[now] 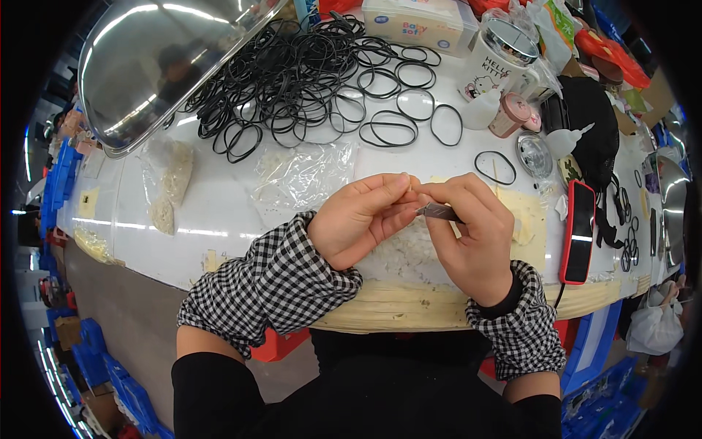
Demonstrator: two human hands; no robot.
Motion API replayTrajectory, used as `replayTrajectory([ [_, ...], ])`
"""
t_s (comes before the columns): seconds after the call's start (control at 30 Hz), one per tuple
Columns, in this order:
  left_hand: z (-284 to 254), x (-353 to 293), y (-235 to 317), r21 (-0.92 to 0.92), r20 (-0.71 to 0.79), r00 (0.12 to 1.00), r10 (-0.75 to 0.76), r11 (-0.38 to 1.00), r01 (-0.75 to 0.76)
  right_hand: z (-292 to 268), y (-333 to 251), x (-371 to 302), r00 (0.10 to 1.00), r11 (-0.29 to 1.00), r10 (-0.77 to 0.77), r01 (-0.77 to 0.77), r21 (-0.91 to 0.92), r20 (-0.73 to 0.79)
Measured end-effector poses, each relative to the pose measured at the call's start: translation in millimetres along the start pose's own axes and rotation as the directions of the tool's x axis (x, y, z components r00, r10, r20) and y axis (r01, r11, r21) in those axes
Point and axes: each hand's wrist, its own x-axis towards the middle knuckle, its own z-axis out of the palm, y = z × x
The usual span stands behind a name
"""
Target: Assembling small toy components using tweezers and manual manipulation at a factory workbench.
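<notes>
Over the near edge of the table, my hands meet at the fingertips. My left hand is closed, its thumb and forefinger pinched on something too small to make out. My right hand has its fingers wrapped round a small grey metal tool, its pointed end toward the left fingers; its exact kind is unclear. The right forefinger and thumb reach close to the left fingertips. Beneath the hands, small pale scraps lie scattered on the tabletop. A crumpled clear plastic bag lies just beyond my left hand.
Many black rubber rings are heaped at the back, beside a large shiny metal dome. A bag of pale granules lies at left. To the right are a white cup, a pink jar and a red-cased phone.
</notes>
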Motion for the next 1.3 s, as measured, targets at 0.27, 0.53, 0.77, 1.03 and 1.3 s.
replayTrajectory([
  [0.27,4.6,-5.4,3.5,0.137,-0.106,0.994,0.034,0.990,-0.019,-3.4,-3.3,4.0,0.996,0.993,0.091,-0.090,0.072,-0.015],
  [0.53,10.6,-6.8,2.9,0.085,-0.090,0.990,0.105,0.992,-0.097,-3.2,-5.6,4.4,0.998,0.998,0.055,-0.055,0.004,-0.003],
  [0.77,5.9,-5.3,-2.4,0.031,-0.008,0.997,0.076,0.997,-0.076,2.2,-0.4,1.6,1.000,1.000,0.016,-0.016,-0.007,-0.015],
  [1.03,7.9,-7.1,2.9,0.026,0.073,0.996,0.056,0.998,-0.058,0.0,-0.9,4.1,0.998,0.998,-0.003,0.007,0.054,-0.062],
  [1.3,6.0,-4.4,-0.4,0.038,0.103,0.993,0.050,0.998,-0.054,-2.5,1.7,1.9,0.999,0.991,0.030,-0.027,0.128,-0.018],
])
